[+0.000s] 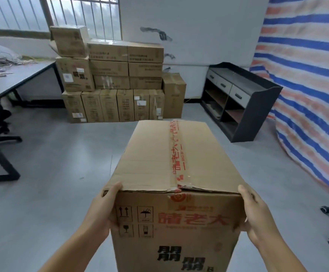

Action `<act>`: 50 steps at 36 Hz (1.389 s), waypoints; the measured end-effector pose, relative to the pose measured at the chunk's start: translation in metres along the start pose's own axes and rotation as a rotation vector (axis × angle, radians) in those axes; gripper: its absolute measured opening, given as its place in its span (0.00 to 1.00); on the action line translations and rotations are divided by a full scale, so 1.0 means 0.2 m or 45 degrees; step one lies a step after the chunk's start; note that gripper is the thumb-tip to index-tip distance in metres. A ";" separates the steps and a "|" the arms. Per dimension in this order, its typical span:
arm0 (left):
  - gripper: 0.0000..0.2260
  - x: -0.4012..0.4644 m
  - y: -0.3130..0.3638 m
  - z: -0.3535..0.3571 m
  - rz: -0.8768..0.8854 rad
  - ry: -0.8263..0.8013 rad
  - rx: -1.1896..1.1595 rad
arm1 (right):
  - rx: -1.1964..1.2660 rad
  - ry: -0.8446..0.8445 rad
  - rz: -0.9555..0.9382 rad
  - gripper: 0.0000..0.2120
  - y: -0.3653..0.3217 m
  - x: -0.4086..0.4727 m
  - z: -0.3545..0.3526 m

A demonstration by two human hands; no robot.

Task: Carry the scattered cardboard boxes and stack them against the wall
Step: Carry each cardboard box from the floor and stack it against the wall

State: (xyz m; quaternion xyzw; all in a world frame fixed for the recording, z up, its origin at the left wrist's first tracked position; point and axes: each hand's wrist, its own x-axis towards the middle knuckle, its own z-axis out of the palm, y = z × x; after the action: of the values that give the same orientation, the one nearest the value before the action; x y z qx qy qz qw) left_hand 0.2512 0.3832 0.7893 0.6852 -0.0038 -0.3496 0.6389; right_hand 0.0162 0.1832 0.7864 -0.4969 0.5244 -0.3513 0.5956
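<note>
A tall cardboard box, sealed along its top with red-printed tape, is held between the two hands, clear of the grey floor. The left hand grips its left upper edge, thumb on the corner; the right hand grips the right edge likewise. Beyond the hands, well apart, stacked boxes stand against the white wall. A bench lies far left of the hands.
</note>
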 end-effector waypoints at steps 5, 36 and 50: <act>0.06 0.39 0.22 0.20 -0.017 -0.069 0.034 | -0.033 0.070 0.041 0.10 -0.15 0.36 0.14; 0.05 2.36 1.29 2.24 0.058 -0.152 -0.076 | -0.178 0.170 -0.107 0.10 -1.28 3.11 0.45; 0.08 3.52 1.70 3.04 0.044 -0.232 0.082 | -0.192 0.252 -0.028 0.21 -1.47 4.41 0.76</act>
State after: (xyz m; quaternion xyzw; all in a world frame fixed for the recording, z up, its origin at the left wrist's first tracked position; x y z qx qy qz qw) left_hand 0.6386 -0.5280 0.7901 0.6706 -0.0851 -0.3992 0.6194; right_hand 0.3744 -0.6870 0.8189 -0.5089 0.6002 -0.3645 0.4979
